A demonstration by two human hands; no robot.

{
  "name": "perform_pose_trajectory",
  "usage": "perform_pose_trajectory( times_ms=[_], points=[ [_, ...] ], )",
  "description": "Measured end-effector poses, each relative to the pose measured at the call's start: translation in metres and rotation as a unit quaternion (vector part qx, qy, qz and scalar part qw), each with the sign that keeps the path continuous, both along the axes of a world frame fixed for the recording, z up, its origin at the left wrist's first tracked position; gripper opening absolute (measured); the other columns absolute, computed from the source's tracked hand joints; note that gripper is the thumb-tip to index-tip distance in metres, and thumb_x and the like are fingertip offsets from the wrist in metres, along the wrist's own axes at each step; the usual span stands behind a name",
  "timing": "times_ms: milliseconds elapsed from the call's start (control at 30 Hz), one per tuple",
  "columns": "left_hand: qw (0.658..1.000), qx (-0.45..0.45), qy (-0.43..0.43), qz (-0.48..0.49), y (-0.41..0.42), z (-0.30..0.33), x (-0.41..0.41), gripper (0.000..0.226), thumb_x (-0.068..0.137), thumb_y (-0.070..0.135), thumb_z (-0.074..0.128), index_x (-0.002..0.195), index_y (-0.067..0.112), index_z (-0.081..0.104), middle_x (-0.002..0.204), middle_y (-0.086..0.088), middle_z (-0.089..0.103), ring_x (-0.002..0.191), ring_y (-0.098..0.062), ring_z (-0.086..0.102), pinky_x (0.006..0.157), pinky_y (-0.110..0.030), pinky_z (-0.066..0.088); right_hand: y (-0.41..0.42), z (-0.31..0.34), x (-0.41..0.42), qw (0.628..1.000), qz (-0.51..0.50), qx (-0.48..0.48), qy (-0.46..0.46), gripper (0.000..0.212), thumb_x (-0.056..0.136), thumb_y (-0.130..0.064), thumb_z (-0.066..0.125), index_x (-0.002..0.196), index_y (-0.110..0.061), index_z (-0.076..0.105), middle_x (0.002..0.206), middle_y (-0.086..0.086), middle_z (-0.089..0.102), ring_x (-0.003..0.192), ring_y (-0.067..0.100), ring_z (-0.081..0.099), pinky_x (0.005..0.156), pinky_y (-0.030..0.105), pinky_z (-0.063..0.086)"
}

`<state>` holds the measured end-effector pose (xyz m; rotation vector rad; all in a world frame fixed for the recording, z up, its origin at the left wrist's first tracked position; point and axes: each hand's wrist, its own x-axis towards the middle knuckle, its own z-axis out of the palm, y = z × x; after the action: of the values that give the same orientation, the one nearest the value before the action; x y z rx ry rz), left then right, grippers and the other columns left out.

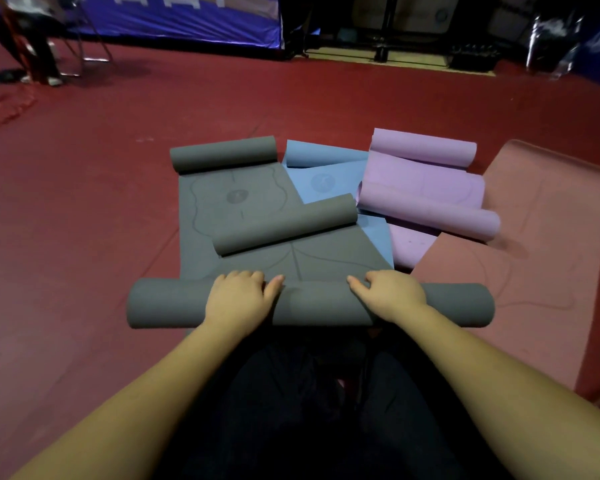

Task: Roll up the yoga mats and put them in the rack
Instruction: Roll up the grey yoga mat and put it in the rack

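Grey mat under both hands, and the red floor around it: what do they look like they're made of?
Grey mat: looks like soft foam or rubber, matte; it curls into thick rolls without creasing, and thin lines are printed or pressed into its face. Red floor: seemingly a smooth vinyl or rubber sheet, faintly glossy with visible seams; exact material unclear.

Both hands, L & R, grip rolled grey mat on red floor.
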<state>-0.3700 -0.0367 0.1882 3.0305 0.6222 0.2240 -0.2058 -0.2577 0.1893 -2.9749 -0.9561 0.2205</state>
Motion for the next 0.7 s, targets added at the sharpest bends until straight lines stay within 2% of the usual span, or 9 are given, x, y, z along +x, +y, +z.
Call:
perform_pose_trajectory(
  times_ms=[67, 167, 300, 433, 600, 700],
  points=[
    [1.0, 0.004, 0.016, 0.002, -0.002, -0.001, 0.0, 0.081, 0.086, 0.065, 0.002, 0.085, 0.015, 0.065, 0.093, -0.011, 0.071, 0.094, -0.034, 0.063, 0.079, -0.04, 0.041, 0.003, 0.001, 0.003, 1.0, -0.006, -0.009, 0.018, 0.057, 0.094, -0.068, 0.025, 0.079, -0.022, 0.057, 0.101, 0.007, 0.068, 0.098, 0.029, 0.061, 0.069, 0.033, 0.038],
    [0.999, 0.007, 0.035, 0.008, -0.001, 0.004, 0.001, 0.081, 0.088, 0.064, 0.003, 0.085, 0.014, 0.067, 0.093, -0.01, 0.071, 0.093, -0.034, 0.064, 0.079, -0.041, 0.042, 0.007, 0.006, 0.006, 0.999, -0.015, -0.026, 0.035, 0.063, 0.092, -0.071, 0.021, 0.082, -0.023, 0.061, 0.103, 0.007, 0.068, 0.099, 0.03, 0.061, 0.076, 0.034, 0.045],
    [1.0, 0.012, 0.028, 0.006, 0.003, 0.017, 0.004, 0.079, 0.09, 0.062, 0.003, 0.08, 0.016, 0.067, 0.091, -0.009, 0.072, 0.092, -0.033, 0.064, 0.078, -0.04, 0.04, 0.009, 0.017, 0.006, 0.998, -0.018, -0.035, 0.055, 0.073, 0.092, -0.071, 0.02, 0.104, -0.019, 0.07, 0.116, 0.01, 0.067, 0.107, 0.031, 0.06, 0.088, 0.037, 0.049],
    [0.999, 0.01, 0.037, 0.006, 0.003, 0.029, 0.003, 0.065, 0.103, 0.055, 0.021, 0.086, 0.013, 0.069, 0.099, -0.012, 0.071, 0.097, -0.033, 0.065, 0.079, -0.037, 0.042, 0.006, 0.037, 0.004, 0.993, -0.009, -0.065, 0.096, 0.075, 0.095, -0.068, 0.022, 0.123, -0.013, 0.065, 0.132, 0.015, 0.059, 0.117, 0.031, 0.056, 0.094, 0.037, 0.045],
    [0.984, -0.1, 0.144, 0.027, -0.002, 0.036, -0.001, 0.07, 0.102, 0.06, 0.021, 0.102, 0.01, 0.069, 0.117, -0.017, 0.066, 0.109, -0.035, 0.061, 0.088, -0.039, 0.045, 0.002, 0.049, 0.004, 0.965, 0.005, -0.126, 0.23, 0.07, 0.1, -0.061, 0.023, 0.143, -0.012, 0.049, 0.153, 0.013, 0.041, 0.137, 0.027, 0.042, 0.107, 0.032, 0.03],
    [0.972, -0.132, 0.192, 0.037, 0.004, 0.031, 0.003, 0.073, 0.101, 0.063, 0.02, 0.111, 0.01, 0.069, 0.127, -0.016, 0.063, 0.117, -0.034, 0.058, 0.093, -0.04, 0.043, 0.004, 0.036, 0.005, 0.959, 0.005, -0.125, 0.253, 0.073, 0.099, -0.065, 0.021, 0.146, -0.016, 0.046, 0.155, 0.011, 0.037, 0.141, 0.026, 0.037, 0.114, 0.035, 0.026]
  ],
)
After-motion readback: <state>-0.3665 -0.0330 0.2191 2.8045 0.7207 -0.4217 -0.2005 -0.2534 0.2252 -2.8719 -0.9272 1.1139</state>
